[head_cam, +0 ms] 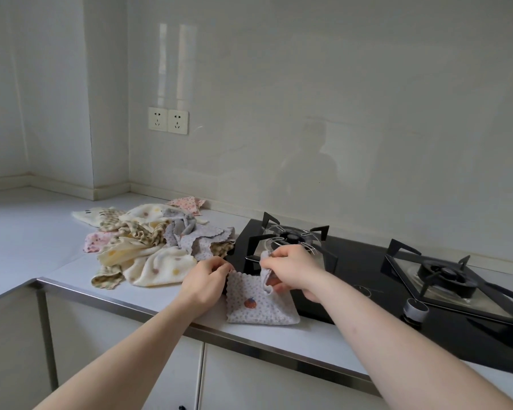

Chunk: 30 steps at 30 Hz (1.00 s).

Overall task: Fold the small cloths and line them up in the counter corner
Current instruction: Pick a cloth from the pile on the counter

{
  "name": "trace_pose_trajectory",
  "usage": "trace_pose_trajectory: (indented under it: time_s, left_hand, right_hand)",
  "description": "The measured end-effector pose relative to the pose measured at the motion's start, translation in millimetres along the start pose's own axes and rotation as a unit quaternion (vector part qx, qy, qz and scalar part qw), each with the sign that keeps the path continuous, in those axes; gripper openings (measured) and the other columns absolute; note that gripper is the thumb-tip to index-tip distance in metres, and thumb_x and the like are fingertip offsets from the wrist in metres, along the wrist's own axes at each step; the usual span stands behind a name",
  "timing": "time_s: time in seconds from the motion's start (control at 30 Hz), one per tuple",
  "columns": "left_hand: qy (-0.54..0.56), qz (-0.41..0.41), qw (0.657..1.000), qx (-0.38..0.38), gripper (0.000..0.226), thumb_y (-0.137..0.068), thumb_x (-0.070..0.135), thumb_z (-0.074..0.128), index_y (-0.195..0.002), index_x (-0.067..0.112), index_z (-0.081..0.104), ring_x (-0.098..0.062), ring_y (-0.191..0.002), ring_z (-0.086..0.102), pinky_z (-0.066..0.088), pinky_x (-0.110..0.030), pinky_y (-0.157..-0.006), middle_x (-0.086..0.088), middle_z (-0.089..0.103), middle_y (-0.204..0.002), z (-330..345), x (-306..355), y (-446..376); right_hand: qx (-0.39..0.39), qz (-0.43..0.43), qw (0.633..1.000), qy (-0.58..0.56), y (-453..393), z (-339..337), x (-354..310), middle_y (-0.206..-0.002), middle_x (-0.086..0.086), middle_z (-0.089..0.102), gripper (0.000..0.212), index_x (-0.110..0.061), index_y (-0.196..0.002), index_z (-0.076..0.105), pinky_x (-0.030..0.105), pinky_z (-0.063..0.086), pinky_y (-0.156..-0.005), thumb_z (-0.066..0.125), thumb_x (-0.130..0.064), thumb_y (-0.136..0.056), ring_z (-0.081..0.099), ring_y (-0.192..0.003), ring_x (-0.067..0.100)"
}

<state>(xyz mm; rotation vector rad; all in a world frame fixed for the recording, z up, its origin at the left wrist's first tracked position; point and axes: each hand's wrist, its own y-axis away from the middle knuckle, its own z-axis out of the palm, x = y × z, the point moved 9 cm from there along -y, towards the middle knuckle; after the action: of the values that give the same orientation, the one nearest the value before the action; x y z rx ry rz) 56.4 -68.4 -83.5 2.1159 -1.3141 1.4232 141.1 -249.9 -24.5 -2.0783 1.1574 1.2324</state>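
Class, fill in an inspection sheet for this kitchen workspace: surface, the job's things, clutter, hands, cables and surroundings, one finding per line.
Surface: pale counter with a metal front edge.
Job's things: grey dotted cloth lies at the counter's front edge, partly over the hob, one corner lifted; pile of unfolded cloths lies behind and left of it.
Clutter: nothing seen apart from the pile.
Hands: left hand pinches the cloth's left top corner; right hand pinches the lifted corner.
Cables: nothing seen.
Surroundings: black gas hob with two burners on the right; double wall socket; white cabinets below.
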Motion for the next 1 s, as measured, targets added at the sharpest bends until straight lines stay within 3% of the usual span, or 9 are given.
trace_pose_trajectory:
  time_s: [0.1,0.33,0.43,0.5,0.6,0.73,0.87,0.93,1.0]
  left_hand:
    - [0.012,-0.001,1.000,0.003,0.025,-0.095,0.039,0.049,-0.090,0.035,0.072,-0.010,-0.101,0.063,0.050,-0.035,-0.093,0.013,0.072,-0.101,-1.4,0.4,0.5]
    - [0.015,-0.007,1.000,0.015,0.024,-0.101,0.030,0.052,-0.091,0.030,0.074,-0.011,-0.099,0.064,0.051,-0.036,-0.092,0.012,0.073,-0.098,-2.9,-0.8,-0.3]
    - [0.007,-0.007,1.000,0.011,0.023,-0.098,0.038,0.051,-0.094,0.031,0.073,-0.011,-0.098,0.064,0.051,-0.035,-0.090,0.012,0.073,-0.098,-3.0,0.7,1.8]
    - [-0.016,0.001,1.000,0.003,0.021,-0.095,0.041,0.053,-0.096,0.032,0.071,-0.009,-0.093,0.064,0.052,-0.033,-0.085,0.013,0.071,-0.093,-1.1,5.2,4.7]
    - [-0.055,0.021,0.998,-0.016,0.030,-0.080,0.049,0.054,-0.100,0.034,0.070,-0.005,-0.090,0.063,0.053,-0.031,-0.084,0.017,0.070,-0.089,4.0,10.7,8.6]
    - [-0.107,0.031,0.994,-0.023,0.034,-0.068,0.056,0.053,-0.094,0.039,0.067,-0.017,-0.098,0.059,0.053,-0.038,-0.089,0.017,0.068,-0.086,7.4,9.8,6.5]
    - [-0.174,0.027,0.983,-0.047,0.041,-0.067,0.058,0.048,-0.100,0.039,0.062,-0.019,-0.108,0.046,0.041,-0.041,-0.096,0.010,0.062,-0.098,13.9,14.4,9.1]
    - [-0.187,0.033,0.980,-0.054,0.042,-0.069,0.057,0.048,-0.104,0.037,0.060,-0.019,-0.109,0.043,0.036,-0.041,-0.100,0.010,0.058,-0.102,15.6,15.7,9.5]
    - [-0.174,0.042,0.982,-0.053,0.031,-0.073,0.054,0.050,-0.098,0.036,0.059,-0.017,-0.107,0.046,0.033,-0.042,-0.104,0.013,0.060,-0.098,15.8,15.8,8.1]
  right_hand:
    - [-0.024,0.001,0.999,-0.034,1.8,18.6,-1.1,-0.091,0.011,0.070,0.010,-0.005,-0.101,0.070,0.031,0.061,-0.057,0.068,-0.010,-0.093,0.074,-0.060,0.017]
    - [-0.078,0.007,0.996,-0.040,1.9,35.2,7.2,-0.104,0.013,0.073,0.017,-0.009,-0.110,0.068,0.030,0.060,-0.058,0.068,-0.011,-0.094,0.075,-0.067,0.021]
    - [-0.003,-0.018,1.000,-0.004,-3.4,5.9,11.0,-0.100,0.004,0.075,0.015,-0.016,-0.106,0.072,0.027,0.057,-0.054,0.068,-0.013,-0.091,0.075,-0.067,0.017]
    - [0.068,-0.032,0.995,0.072,-8.2,-19.7,18.3,-0.099,-0.003,0.074,0.016,-0.023,-0.102,0.072,0.029,0.059,-0.062,0.069,-0.017,-0.088,0.074,-0.076,0.014]
    - [0.071,-0.004,0.983,0.170,-11.2,-28.8,39.8,-0.111,-0.008,0.072,0.030,-0.025,-0.114,0.069,0.029,0.052,-0.096,0.074,-0.030,-0.085,0.067,-0.107,0.013]
    - [0.038,0.025,0.991,0.126,-11.6,-19.1,54.5,-0.123,-0.005,0.070,0.044,-0.020,-0.127,0.067,0.026,0.043,-0.103,0.074,-0.033,-0.086,0.061,-0.119,0.014]
    - [-0.002,0.040,0.992,0.122,-16.2,-6.1,55.5,-0.101,-0.009,0.074,0.015,-0.025,-0.089,0.077,0.036,0.050,-0.104,0.079,-0.027,-0.075,0.066,-0.107,0.014]
    - [-0.018,0.038,0.993,0.109,-19.8,-1.9,57.6,-0.104,-0.003,0.077,0.020,-0.019,-0.094,0.079,0.039,0.052,-0.103,0.080,-0.021,-0.074,0.068,-0.106,0.016]
    - [-0.022,0.011,0.996,0.081,-20.9,-1.2,54.6,-0.104,-0.005,0.076,0.020,-0.022,-0.099,0.078,0.033,0.053,-0.098,0.080,-0.018,-0.080,0.068,-0.104,0.013]
